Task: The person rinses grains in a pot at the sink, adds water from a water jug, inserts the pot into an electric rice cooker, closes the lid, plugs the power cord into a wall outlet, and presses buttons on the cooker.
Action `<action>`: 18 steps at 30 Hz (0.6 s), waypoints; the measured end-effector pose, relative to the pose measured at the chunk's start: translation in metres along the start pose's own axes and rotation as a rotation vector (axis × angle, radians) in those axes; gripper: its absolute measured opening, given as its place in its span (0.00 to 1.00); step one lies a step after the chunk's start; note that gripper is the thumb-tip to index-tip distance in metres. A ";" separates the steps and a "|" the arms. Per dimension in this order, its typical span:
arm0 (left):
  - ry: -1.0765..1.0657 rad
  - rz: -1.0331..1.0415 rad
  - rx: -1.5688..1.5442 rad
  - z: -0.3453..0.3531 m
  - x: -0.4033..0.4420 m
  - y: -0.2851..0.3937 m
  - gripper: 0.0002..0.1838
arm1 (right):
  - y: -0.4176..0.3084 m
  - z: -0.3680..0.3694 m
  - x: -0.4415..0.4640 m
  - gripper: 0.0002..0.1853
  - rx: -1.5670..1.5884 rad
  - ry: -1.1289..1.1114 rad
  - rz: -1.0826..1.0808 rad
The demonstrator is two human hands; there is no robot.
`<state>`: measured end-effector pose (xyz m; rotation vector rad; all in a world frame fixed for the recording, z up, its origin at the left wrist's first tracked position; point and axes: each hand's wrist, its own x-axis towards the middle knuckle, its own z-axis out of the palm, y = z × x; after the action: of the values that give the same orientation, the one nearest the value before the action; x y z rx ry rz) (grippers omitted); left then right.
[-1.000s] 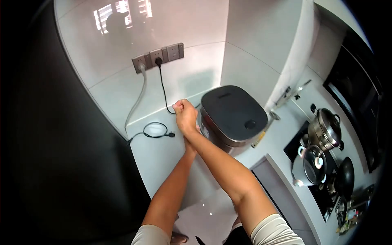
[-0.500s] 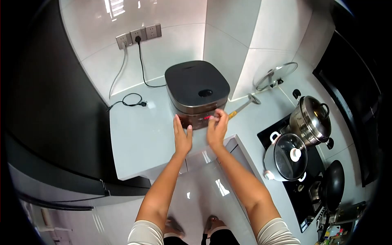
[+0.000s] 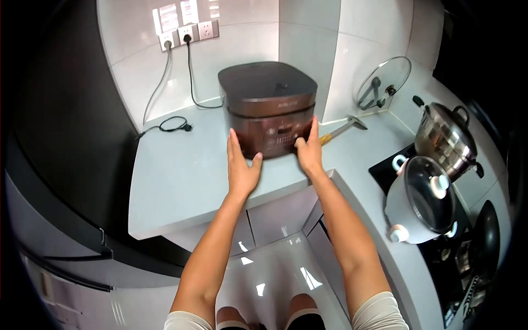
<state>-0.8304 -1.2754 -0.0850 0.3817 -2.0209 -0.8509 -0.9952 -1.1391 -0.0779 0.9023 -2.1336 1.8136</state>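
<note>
A dark brown rice cooker (image 3: 265, 124) with a black lid stands at the back of the grey counter, its front panel of buttons facing me. My left hand (image 3: 242, 170) is at the cooker's lower left front corner, fingers along the side and thumb on the front. On the opposite corner, my right hand (image 3: 311, 149) has its fingers up the right side and its thumb by the panel's buttons. Together the hands clasp the cooker from both sides. Its panel display (image 3: 285, 130) looks dark. The cooker's back is hidden.
A ladle (image 3: 344, 130) lies right of the cooker, near a glass lid (image 3: 385, 82) leaning on the wall. A steel pot (image 3: 445, 137), a white pot (image 3: 410, 203) and a black wok (image 3: 487, 236) are at the stove. A loose plug (image 3: 187, 127) lies left; a black cord (image 3: 191, 71) runs to the socket.
My right hand has moved from the front panel to the cooker's right side. The red light on the panel has gone out. My left hand stays at the left corner; the view has shifted.
</note>
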 end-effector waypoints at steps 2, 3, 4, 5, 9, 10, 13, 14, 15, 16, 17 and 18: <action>0.029 0.075 0.021 0.006 -0.004 -0.005 0.57 | 0.004 -0.004 -0.002 0.49 0.114 -0.061 0.057; 0.038 0.094 0.046 0.009 -0.004 -0.008 0.58 | 0.012 -0.005 -0.002 0.50 0.108 -0.065 0.042; 0.027 0.068 0.060 0.010 -0.005 -0.009 0.58 | 0.012 -0.009 -0.003 0.51 0.144 -0.092 0.082; 0.003 0.051 0.037 0.008 -0.007 -0.008 0.58 | 0.013 -0.009 -0.005 0.50 0.118 -0.068 0.028; -0.018 0.022 0.021 0.007 -0.007 -0.015 0.56 | 0.000 -0.015 -0.014 0.49 -0.004 -0.057 0.016; -0.003 0.064 0.029 0.008 -0.002 -0.018 0.55 | 0.008 -0.011 -0.011 0.49 0.004 -0.036 -0.069; 0.013 -0.011 0.030 0.009 -0.001 -0.014 0.55 | 0.014 -0.012 -0.008 0.52 -0.026 -0.039 -0.090; 0.006 -0.029 0.004 0.009 -0.001 -0.012 0.55 | 0.015 -0.014 -0.009 0.52 -0.042 -0.051 -0.074; 0.002 -0.042 -0.021 0.007 0.000 -0.012 0.55 | 0.012 -0.015 -0.011 0.52 -0.056 -0.059 -0.063; 0.001 -0.054 -0.046 0.007 0.001 -0.013 0.55 | 0.009 -0.017 -0.012 0.52 -0.068 -0.068 -0.056; -0.005 -0.055 -0.054 0.007 0.001 -0.014 0.56 | 0.007 -0.017 -0.013 0.53 -0.089 -0.059 -0.063; -0.009 -0.057 -0.061 0.007 0.001 -0.014 0.56 | 0.009 -0.018 -0.015 0.53 -0.096 -0.042 -0.087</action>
<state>-0.8375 -1.2828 -0.0966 0.4037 -1.9949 -0.9490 -0.9927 -1.1172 -0.0889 1.0017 -2.1498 1.6504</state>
